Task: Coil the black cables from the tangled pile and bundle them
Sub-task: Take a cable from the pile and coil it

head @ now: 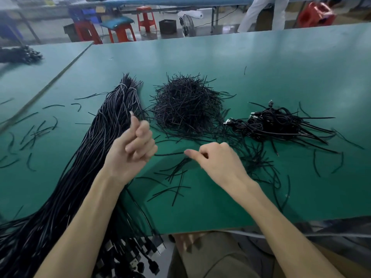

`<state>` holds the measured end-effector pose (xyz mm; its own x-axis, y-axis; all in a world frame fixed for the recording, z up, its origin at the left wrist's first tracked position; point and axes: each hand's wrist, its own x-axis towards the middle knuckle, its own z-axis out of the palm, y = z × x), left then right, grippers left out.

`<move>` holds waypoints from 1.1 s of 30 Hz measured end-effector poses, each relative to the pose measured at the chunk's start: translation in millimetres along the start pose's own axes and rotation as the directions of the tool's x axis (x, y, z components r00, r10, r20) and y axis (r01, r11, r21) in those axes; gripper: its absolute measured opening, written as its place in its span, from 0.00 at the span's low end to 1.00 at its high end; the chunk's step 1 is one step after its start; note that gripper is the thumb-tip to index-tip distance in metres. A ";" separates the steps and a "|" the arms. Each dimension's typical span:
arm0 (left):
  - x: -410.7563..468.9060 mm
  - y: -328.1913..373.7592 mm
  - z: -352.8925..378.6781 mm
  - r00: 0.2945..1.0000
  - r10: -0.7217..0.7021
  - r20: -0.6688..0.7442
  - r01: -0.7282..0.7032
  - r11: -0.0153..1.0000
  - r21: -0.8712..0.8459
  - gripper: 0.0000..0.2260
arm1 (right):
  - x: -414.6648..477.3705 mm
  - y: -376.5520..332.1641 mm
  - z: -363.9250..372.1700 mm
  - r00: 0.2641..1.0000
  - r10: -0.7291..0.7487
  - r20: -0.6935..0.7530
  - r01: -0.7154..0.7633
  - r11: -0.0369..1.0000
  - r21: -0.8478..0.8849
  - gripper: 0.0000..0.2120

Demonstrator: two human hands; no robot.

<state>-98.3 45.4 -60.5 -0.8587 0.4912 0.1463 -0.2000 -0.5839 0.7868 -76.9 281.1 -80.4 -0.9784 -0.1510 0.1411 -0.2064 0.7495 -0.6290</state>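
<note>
A long bundle of straight black cables [104, 137] runs from mid-table to the near left edge, and its plugs hang over that edge. My left hand [132, 147] is raised over the bundle with its fingers curled and nothing visible in them. My right hand [216, 159] hovers low over the green table [281, 77], fingers curled and thumb pointing left. A short black tie [168, 154] ends right at that thumb tip; I cannot tell whether they touch. Coiled, tied cables [273, 123] lie heaped at the right.
A mound of short black ties [186, 105] sits at mid-table, and loose ties are scattered around it and to the left. Another dark cable pile [20, 55] lies on the neighbouring table. Red stools and a person's legs [263, 13] stand beyond the far edge.
</note>
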 end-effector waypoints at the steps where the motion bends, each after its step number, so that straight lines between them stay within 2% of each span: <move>1: -2.1 -1.9 1.5 0.996 -0.062 0.071 0.053 0.992 0.117 0.17 | 3.4 -0.5 -6.0 0.999 0.032 -0.043 -0.033 0.999 -0.015 0.32; 2: -2.8 -7.0 4.0 0.983 -0.142 0.118 0.104 0.954 0.283 0.16 | 6.8 -1.0 -11.1 0.995 0.057 -0.080 -0.055 0.998 0.026 0.31; 3: -2.4 -14.3 7.2 0.967 -0.222 0.127 0.138 0.872 0.469 0.16 | 10.5 -1.9 -15.3 0.993 0.065 -0.098 -0.056 0.994 0.098 0.31; 4: -1.1 -23.1 11.5 0.960 -0.259 0.104 0.136 0.758 0.637 0.16 | 12.6 -4.1 -18.1 0.994 0.051 -0.101 -0.033 0.984 0.173 0.30; 5: 1.1 -31.7 15.2 0.973 -0.221 0.071 0.085 0.625 0.776 0.15 | 13.4 -7.8 -19.3 0.995 0.016 -0.102 0.009 0.971 0.238 0.29; 7: 5.4 -41.2 20.7 0.998 0.059 0.025 -0.046 0.375 0.926 0.12 | 10.4 -19.8 -18.0 0.991 -0.083 -0.100 0.112 0.936 0.334 0.26; 8: 6.1 -40.9 21.9 0.977 0.212 0.005 -0.075 0.320 0.944 0.11 | 7.3 -25.9 -15.7 0.986 -0.126 -0.107 0.157 0.915 0.371 0.25; 9: 7.3 -38.5 21.6 0.954 0.300 -0.014 -0.088 0.324 0.942 0.11 | 3.8 -30.6 -12.7 0.979 -0.161 -0.121 0.197 0.895 0.400 0.24; 10: 8.5 -35.8 18.8 0.947 0.319 -0.023 -0.100 0.363 0.927 0.12 | 0.6 -34.0 -9.1 0.973 -0.189 -0.133 0.228 0.880 0.416 0.22; 14: 6.3 -37.7 13.7 0.994 0.105 -0.032 -0.041 0.626 0.779 0.20 | -5.6 -37.3 7.3 0.970 -0.228 -0.083 0.241 0.858 0.454 0.20; 17: 5.8 -38.5 13.5 0.997 0.072 -0.034 -0.037 0.790 0.612 0.25 | -9.4 -32.4 21.0 0.979 -0.199 0.042 0.155 0.864 0.478 0.22; 19: 7.5 -35.1 12.3 0.989 0.129 -0.071 -0.084 0.889 0.451 0.25 | -12.4 -27.2 29.3 0.981 -0.154 0.118 0.089 0.899 0.429 0.24; 21: 7.4 -28.7 14.4 0.969 0.165 -0.184 -0.122 0.966 0.226 0.22 | -12.6 -22.9 31.6 0.986 -0.116 0.117 0.074 0.946 0.314 0.24; 24: 3.7 -16.3 12.9 0.959 0.097 -0.264 -0.116 0.992 -0.057 0.19 | -6.1 -16.4 24.6 0.990 -0.127 0.054 0.124 0.990 0.068 0.23; 26: 2.2 -13.7 13.7 0.963 0.049 -0.264 -0.064 0.997 -0.051 0.20 | 0.6 -12.8 15.4 0.990 -0.126 0.058 0.125 0.992 0.027 0.25; 27: 1.9 -15.5 16.3 0.961 0.048 -0.273 -0.032 0.998 0.063 0.21 | 4.5 -11.4 11.3 0.989 -0.129 0.071 0.131 0.991 -0.024 0.26; 28: 1.5 -20.4 18.9 0.955 0.087 -0.282 -0.007 0.962 0.272 0.21 | 8.3 -10.5 7.8 0.987 -0.136 0.081 0.144 0.985 -0.100 0.26; 29: 0.6 -27.8 21.7 0.953 0.159 -0.260 0.014 0.830 0.557 0.22 | 12.3 -10.9 4.5 0.988 -0.131 0.087 0.144 0.974 -0.172 0.26; 30: -0.4 -37.0 23.6 0.955 0.228 -0.189 0.032 0.555 0.831 0.23 | 15.7 -11.6 1.3 0.990 -0.119 0.077 0.132 0.970 -0.202 0.26; 31: -1.1 -45.7 24.2 0.964 0.252 -0.088 0.034 0.211 0.977 0.23 | 18.8 -12.9 -1.9 0.994 -0.100 0.054 0.108 0.977 -0.185 0.25; 32: -1.5 -51.6 24.5 0.967 0.256 -0.006 0.016 -0.037 0.999 0.23 | 20.8 -14.9 -4.9 0.996 -0.085 0.026 0.087 0.989 -0.123 0.25; 33: -1.6 -53.2 24.4 0.961 0.276 0.034 0.006 -0.142 0.990 0.23 | 22.1 -17.3 -7.0 0.997 -0.075 -0.006 0.075 0.996 -0.037 0.26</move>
<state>-74.7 91.4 -88.0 -0.8640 0.3325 0.3780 0.4904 0.7258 0.4824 -94.9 269.3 -61.0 -0.9601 -0.2030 0.1925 -0.2785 0.7596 -0.5877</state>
